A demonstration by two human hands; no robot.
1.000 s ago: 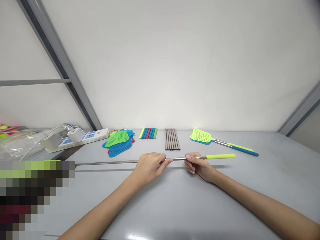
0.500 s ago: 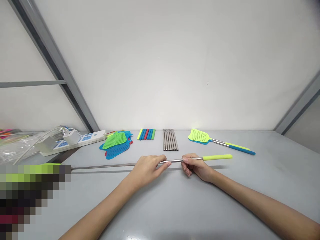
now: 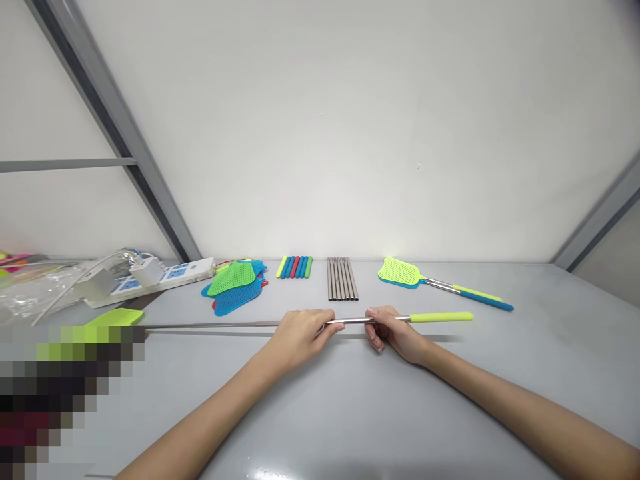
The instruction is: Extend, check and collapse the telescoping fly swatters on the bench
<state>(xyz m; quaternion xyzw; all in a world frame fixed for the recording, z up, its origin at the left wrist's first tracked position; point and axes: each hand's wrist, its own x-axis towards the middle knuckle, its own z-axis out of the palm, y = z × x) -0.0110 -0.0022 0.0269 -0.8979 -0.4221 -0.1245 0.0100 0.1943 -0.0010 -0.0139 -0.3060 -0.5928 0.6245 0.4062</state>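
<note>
Both hands hold a long telescopic fly swatter [image 3: 215, 325] level across the grey table, its metal rod drawn out. My left hand [image 3: 303, 335] is closed around the rod near the middle. Farther right, my right hand [image 3: 393, 333] pinches the thicker metal section beside the yellow-green handle [image 3: 443, 317]. A yellow-green mesh head [image 3: 116, 318] shows at the rod's left end, partly covered by a blurred patch. Behind the hands lie several metal tubes [image 3: 343, 280] in a row and several coloured handle grips [image 3: 294, 267].
Loose swatter heads [image 3: 235, 287] in green, blue and red are piled back left. Two finished-looking swatters, one yellow-green [image 3: 400, 271] and one with a blue handle [image 3: 485, 300], lie back right. A white power strip [image 3: 173, 277] with plugs sits left, near clear plastic bags [image 3: 40, 290].
The swatter has shifted slightly right and its left end has risen a little, so more of its yellow-green head shows. Both hands keep their grip. The view has moved slightly.
</note>
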